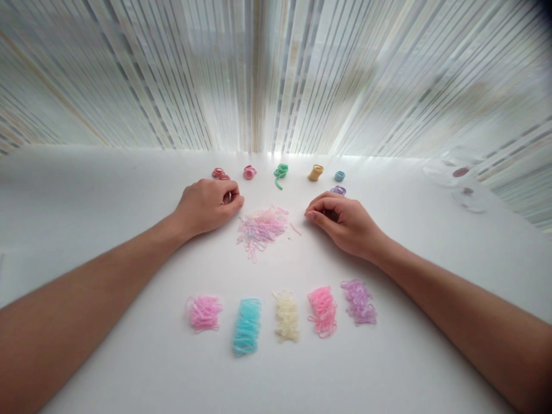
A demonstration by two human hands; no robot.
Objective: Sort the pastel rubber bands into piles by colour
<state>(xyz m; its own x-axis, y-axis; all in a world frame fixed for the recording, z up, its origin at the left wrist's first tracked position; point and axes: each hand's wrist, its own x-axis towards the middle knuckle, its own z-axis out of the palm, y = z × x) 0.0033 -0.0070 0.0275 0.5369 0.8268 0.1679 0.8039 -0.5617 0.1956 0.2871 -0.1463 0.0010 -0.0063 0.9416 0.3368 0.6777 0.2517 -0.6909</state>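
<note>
A loose mixed pile of small elastic bands point(263, 227), mostly pink, white and lilac, lies on the white table between my hands. Left of it rests my left hand point(209, 208), fingers curled and thumb against the forefinger, close to a red coiled bunch point(219, 173). To the pile's right, my right hand point(340, 221) has thumb and forefinger pinched together, below a purple coiled bunch point(338, 190). Whatever either hand may hold is hidden or too small to see. One pink band point(295, 229) lies apart at the pile's right edge.
Nearer me sit sorted band piles: pink point(204, 313), turquoise point(246, 326), cream point(287, 317), bright pink point(322, 311), lilac point(359, 302). Behind are pink point(249, 172), green point(281, 171), yellow point(315, 173) and blue point(340, 176) coils. Clear plastic point(448, 167) lies far right.
</note>
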